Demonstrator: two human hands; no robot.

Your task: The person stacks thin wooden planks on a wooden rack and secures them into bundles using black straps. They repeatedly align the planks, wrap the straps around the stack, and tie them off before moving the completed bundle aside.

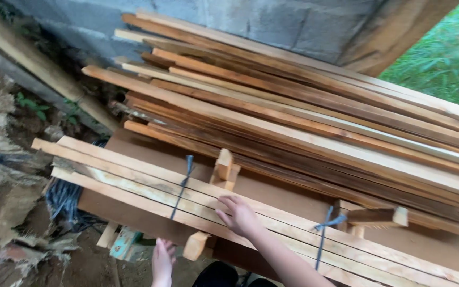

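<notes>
Head view, looking down on a lumber pile. At centre, slightly toward 6 o'clock: right hand [238, 215] resting palm-down on a bundle of pale wooden slats [134, 178], fingers spread loosely over the top slat, not clenched around anything. Forearm running off toward 5 o'clock, cut by the bottom edge. At 6 o'clock, a little to the left: left hand [162, 260], fingers pointing up toward the underside of the bundle, next to a short wooden block [195, 245]; wrist cut off by the frame, grasp impossible to tell, contact with the block unclear.

Bundle lying from 9 o'clock across to 4 o'clock, tied by two dark straps: one [183, 186] just left of the right hand, another [324, 234] toward 4 o'clock. Small upright wooden spacer [223, 167] just above the right hand. Brown flat board [272, 188] beneath, mostly covered. From 11 to 3 o'clock: large stack of long planks [304, 114], darker and mixed in tone, far ends cut off at the right. Grey block wall [272, 24] at 12 o'clock; green foliage [447, 53] at 2 o'clock, blurred. Rough stone and dirt [1, 186] at 9 o'clock. Teal object [125, 242] at 7 o'clock, half hidden, kind unclear.
</notes>
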